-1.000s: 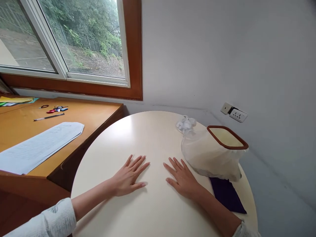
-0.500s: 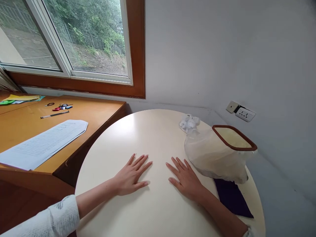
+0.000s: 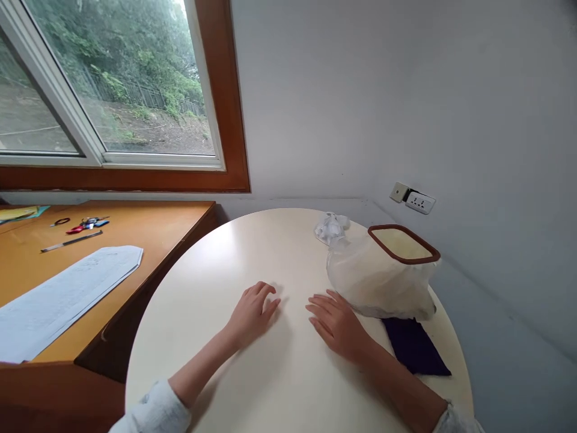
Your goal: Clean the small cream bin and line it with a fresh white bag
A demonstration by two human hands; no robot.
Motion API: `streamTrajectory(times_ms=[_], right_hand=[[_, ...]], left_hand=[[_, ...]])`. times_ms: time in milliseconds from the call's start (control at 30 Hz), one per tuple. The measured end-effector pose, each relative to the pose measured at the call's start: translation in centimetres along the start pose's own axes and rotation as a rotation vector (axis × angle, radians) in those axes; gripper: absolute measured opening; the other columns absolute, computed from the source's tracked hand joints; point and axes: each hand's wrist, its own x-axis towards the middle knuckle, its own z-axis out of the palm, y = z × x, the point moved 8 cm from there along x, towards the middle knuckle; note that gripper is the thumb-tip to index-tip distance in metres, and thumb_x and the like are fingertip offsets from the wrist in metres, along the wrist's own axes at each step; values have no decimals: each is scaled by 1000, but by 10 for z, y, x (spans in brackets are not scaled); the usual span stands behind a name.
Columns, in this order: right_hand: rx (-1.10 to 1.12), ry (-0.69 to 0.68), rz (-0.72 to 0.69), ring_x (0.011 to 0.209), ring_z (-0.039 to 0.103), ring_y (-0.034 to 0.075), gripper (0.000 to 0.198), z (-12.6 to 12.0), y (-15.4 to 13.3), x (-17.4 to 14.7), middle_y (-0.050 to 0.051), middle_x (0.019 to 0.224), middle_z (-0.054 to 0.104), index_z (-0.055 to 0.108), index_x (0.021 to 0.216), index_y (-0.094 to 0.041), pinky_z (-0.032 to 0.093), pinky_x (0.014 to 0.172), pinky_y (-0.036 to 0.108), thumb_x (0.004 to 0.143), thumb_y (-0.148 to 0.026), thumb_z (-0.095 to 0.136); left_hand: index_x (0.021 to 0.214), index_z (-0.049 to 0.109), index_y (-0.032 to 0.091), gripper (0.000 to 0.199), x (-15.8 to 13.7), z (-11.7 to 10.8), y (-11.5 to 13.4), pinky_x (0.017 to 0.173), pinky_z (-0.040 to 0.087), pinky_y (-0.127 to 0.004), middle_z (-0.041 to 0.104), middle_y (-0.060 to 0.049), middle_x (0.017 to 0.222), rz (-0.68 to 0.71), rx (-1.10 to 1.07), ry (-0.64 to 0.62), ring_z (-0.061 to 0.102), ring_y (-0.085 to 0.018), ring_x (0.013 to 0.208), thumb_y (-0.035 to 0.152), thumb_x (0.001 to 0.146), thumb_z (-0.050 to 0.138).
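My left hand (image 3: 253, 313) is over the middle of the round cream table (image 3: 198, 288), its fingers bent and the thumb held apart, with nothing in it. To its right, my right hand (image 3: 336, 325) has its fingers loosely stretched and slightly bent, also holding nothing. Just beyond the right hand stands a container with a brown rounded rim (image 3: 403, 261), wrapped in a whitish see-through plastic bag (image 3: 374, 282). A dark purple cloth (image 3: 417, 346) lies flat by the right forearm, partly under the bag. Crumpled clear plastic (image 3: 331, 228) sits behind the container.
A wooden desk (image 3: 166, 225) adjoins on the left, carrying printed sheets (image 3: 76, 294), a pen (image 3: 72, 241), keys (image 3: 90, 225) and a black band (image 3: 60, 222). A window (image 3: 148, 108) is behind it. Wall sockets (image 3: 420, 202) are on the right wall.
Both hands were spread flat on the table; now they have lifted a little and the fingers have bent, the left more than the right. The view has turned slightly to the right.
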Motion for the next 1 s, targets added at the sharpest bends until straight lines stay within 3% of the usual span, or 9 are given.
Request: streamTrajectory(times_ms=[100,200,333,500,667,833,933,1000], right_hand=[[-71,284,-31,98,58,16,24,-52,1,0,5,99,68,61,100,-19,35,97,37,88,-18,40],[-212,506,50,96,59,17,20,-110,21,-8,6,96,68,61,97,-19,39,91,35,86,-19,44],[-414,559,297,104,55,22,31,-161,68,-22,10,109,63,58,107,-17,37,89,38,88,-31,38],[-482,256,482,88,60,24,33,-158,114,-22,7,88,67,63,89,-18,38,83,40,86,-39,37],[-514,108,471,62,55,19,31,-141,122,-18,4,60,59,55,67,-18,39,69,34,86,-36,38],[-529,219,381,60,51,17,30,-150,89,-18,2,57,54,51,66,-19,36,64,31,88,-36,38],[-526,300,243,56,46,14,31,-160,46,-10,0,54,50,50,64,-19,36,67,31,89,-34,39],[-510,330,155,55,44,14,29,-162,16,0,-1,54,49,48,63,-19,34,68,30,89,-31,40]], left_hand=[[84,51,22,19,16,-2,-3,59,44,-30,58,-4,90,-70,-148,72,56,-17,72,35,84,38],[73,47,22,12,24,-4,-6,55,40,-26,54,-2,80,-80,-274,132,54,-17,74,29,80,41],[65,41,21,9,22,-4,-16,51,36,-23,49,0,75,-161,-386,165,50,-13,67,23,74,43],[64,38,20,7,16,1,-23,50,34,-20,47,2,69,-231,-464,151,51,-13,66,20,69,43],[64,42,20,8,16,1,-26,55,39,-22,51,2,66,-239,-501,170,53,-14,69,23,71,44],[71,47,21,14,15,-8,-18,64,45,-26,56,0,73,-176,-492,220,57,-17,80,31,80,45],[91,50,22,16,12,-19,-6,80,48,-33,58,-4,92,-81,-516,300,57,-19,93,34,82,48],[110,45,22,32,8,-26,4,92,44,-37,56,-7,106,-7,-512,362,54,-20,105,35,82,52]])
